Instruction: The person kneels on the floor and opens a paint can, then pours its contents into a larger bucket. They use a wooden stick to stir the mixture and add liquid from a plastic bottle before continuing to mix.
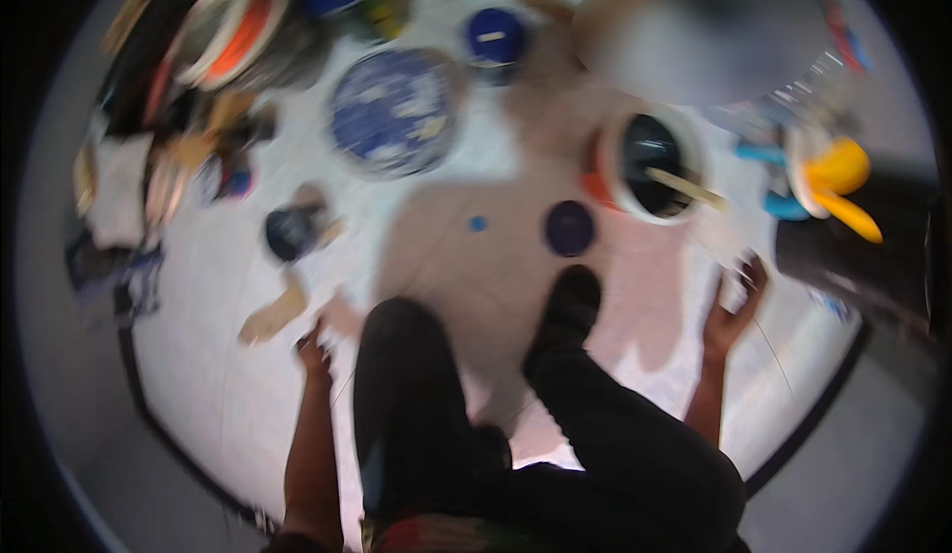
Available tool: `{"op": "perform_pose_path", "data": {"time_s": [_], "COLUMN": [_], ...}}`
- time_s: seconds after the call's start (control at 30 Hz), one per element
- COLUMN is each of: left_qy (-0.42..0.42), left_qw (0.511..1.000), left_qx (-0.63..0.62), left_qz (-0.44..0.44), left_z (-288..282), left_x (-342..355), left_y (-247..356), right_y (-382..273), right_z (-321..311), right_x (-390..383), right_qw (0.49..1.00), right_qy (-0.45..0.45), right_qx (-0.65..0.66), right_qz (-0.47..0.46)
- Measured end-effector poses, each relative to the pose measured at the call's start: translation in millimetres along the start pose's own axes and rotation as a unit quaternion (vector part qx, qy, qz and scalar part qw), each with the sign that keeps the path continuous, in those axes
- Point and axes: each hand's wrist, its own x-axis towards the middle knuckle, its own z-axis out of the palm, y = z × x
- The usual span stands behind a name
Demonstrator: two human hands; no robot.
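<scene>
My left hand hangs at the left of my knee, over the pale floor. Its fingers are small and smeared, so whether they hold anything is unclear. A tan, flat scrap lies close beyond it, with a dark round object farther off. My right hand is out to the right with thumb and fingers apart, and I see nothing held in it. Ahead of it stands a white and orange bucket with dark contents and a light wooden stick leaning out.
A dark blue round lid and a small blue cap lie before my feet. Farther off are a large blue-and-white smeared lid and a blue-topped can. Yellow and blue objects sit right; a blurred pale shape fills the upper right.
</scene>
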Motion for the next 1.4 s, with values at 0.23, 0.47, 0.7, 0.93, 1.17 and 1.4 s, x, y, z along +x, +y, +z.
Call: {"op": "perform_pose_path", "data": {"time_s": [0.23, 0.47, 0.7, 0.93, 1.17, 1.4], "left_qy": [0.111, 0.228, 0.164, -0.060, -0.238, -0.330], "left_qw": [0.931, 0.903, 0.937, 0.846, 0.690, 0.621], "left_qx": [-0.184, -0.252, -0.186, 0.015, 0.178, 0.234], "left_qz": [0.294, 0.263, 0.246, 0.529, 0.660, 0.672], "left_z": [34, 52, 42, 73, 196, 343], "left_x": [51, 54, 31, -89, -221, -283], "left_y": [13, 47, 29, 76, 135, 160], "right_y": [-51, -29, -45, -42, -35, -19], "right_z": [26, 59, 71, 45, 40, 41], "right_x": [80, 100, 113, 108, 79, 66], "right_qw": [0.977, 0.987, 0.980, 0.979, 0.965, 0.949], "right_qy": [-0.193, -0.145, -0.112, -0.070, 0.037, 0.101], "right_qx": [0.046, 0.042, 0.162, 0.191, 0.254, 0.290], "right_qz": [0.074, 0.051, -0.022, 0.028, 0.048, 0.072]}}
